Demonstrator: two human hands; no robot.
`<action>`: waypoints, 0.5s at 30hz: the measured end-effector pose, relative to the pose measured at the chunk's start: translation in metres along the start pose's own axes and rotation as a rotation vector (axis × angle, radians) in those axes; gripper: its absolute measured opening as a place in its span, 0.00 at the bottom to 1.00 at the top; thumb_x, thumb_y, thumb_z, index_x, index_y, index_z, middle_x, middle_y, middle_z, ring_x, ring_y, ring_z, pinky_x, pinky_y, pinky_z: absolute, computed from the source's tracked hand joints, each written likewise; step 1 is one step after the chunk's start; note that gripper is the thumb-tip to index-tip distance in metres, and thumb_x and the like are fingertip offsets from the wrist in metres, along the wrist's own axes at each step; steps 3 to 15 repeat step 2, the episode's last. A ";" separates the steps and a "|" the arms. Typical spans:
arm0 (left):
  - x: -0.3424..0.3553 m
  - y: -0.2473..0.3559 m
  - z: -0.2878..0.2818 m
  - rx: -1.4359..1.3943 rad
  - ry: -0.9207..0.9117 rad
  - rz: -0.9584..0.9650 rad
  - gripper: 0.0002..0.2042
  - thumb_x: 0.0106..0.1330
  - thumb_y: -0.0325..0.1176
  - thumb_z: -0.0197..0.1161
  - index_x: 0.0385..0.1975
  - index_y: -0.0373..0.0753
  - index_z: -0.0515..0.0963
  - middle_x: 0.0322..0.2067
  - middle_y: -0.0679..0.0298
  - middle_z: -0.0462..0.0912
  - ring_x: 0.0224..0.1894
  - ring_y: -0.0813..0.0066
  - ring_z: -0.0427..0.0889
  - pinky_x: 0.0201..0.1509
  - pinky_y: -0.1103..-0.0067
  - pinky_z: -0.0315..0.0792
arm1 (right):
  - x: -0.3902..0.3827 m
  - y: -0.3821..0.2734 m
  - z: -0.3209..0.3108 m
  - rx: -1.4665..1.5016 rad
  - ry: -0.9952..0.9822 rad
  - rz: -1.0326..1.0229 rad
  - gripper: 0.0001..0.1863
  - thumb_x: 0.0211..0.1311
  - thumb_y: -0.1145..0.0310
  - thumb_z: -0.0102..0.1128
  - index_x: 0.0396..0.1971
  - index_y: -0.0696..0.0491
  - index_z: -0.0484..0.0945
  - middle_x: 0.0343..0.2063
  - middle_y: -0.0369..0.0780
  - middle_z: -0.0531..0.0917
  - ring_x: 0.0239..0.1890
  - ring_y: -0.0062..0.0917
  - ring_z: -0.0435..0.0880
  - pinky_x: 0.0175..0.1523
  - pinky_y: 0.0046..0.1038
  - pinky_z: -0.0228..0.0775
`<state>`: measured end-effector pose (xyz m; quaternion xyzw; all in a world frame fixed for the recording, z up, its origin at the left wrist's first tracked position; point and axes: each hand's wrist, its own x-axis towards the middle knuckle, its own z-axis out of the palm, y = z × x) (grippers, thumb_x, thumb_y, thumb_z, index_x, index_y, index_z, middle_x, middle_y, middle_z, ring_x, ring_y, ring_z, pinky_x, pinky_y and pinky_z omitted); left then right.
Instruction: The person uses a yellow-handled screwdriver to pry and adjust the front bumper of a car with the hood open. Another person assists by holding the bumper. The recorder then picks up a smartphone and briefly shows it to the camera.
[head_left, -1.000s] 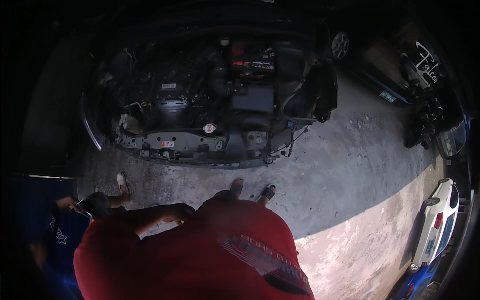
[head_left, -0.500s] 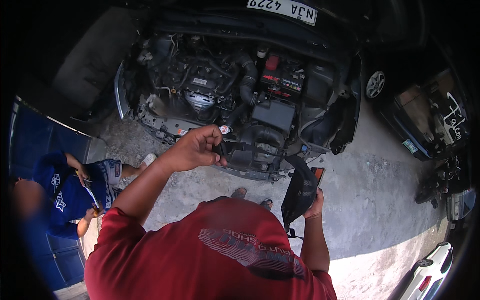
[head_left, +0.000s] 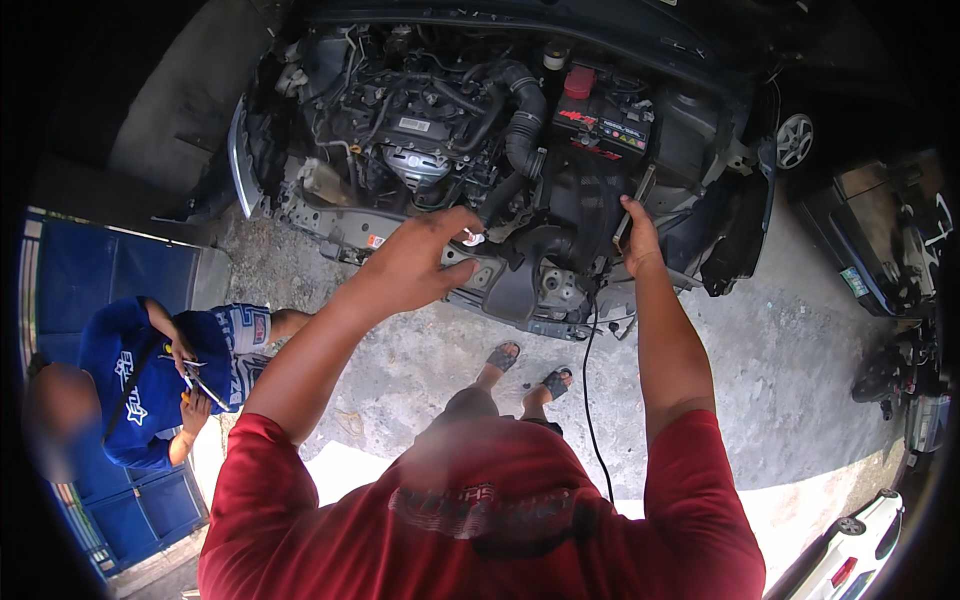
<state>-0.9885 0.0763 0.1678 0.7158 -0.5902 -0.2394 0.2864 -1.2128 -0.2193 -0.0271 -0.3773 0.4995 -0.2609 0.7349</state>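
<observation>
I stand before a car's open engine bay (head_left: 430, 150) with both arms raised. My left hand (head_left: 420, 262) is curled in a pinch, fingers above and thumb below, on the edge of a black fabric pouch (head_left: 585, 215) that hangs dark against the engine. My right hand (head_left: 640, 238) grips a slim flat device (head_left: 636, 198) at the pouch's other side. A thin black cord (head_left: 588, 390) dangles from there down past my red shirt. My sandalled feet (head_left: 528, 368) stand on the concrete just short of the bare front crossmember (head_left: 520, 300).
A crouching person in a blue shirt (head_left: 125, 375) at my left holds a small tool beside a blue gate (head_left: 90, 270). A battery with a red cap (head_left: 600, 112) sits in the bay. A dark vehicle (head_left: 880, 240) stands at the right, a white car (head_left: 850, 550) at the lower right.
Both hands rose toward the engine bay. My right hand lifted the pouch and device from waist height to the bay. I stepped closer to the car.
</observation>
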 end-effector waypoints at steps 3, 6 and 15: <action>-0.017 0.018 -0.027 -0.049 0.128 0.045 0.30 0.66 0.27 0.76 0.67 0.35 0.73 0.61 0.52 0.82 0.64 0.62 0.85 0.63 0.66 0.80 | 0.013 0.001 0.018 -0.246 0.092 -0.078 0.46 0.56 0.48 0.78 0.67 0.61 0.71 0.61 0.53 0.83 0.58 0.43 0.87 0.64 0.44 0.77; -0.017 0.018 -0.027 -0.049 0.128 0.045 0.30 0.66 0.27 0.76 0.67 0.35 0.73 0.61 0.52 0.82 0.64 0.62 0.85 0.63 0.66 0.80 | 0.013 0.001 0.018 -0.246 0.092 -0.078 0.46 0.56 0.48 0.78 0.67 0.61 0.71 0.61 0.53 0.83 0.58 0.43 0.87 0.64 0.44 0.77; -0.017 0.018 -0.027 -0.049 0.128 0.045 0.30 0.66 0.27 0.76 0.67 0.35 0.73 0.61 0.52 0.82 0.64 0.62 0.85 0.63 0.66 0.80 | 0.013 0.001 0.018 -0.246 0.092 -0.078 0.46 0.56 0.48 0.78 0.67 0.61 0.71 0.61 0.53 0.83 0.58 0.43 0.87 0.64 0.44 0.77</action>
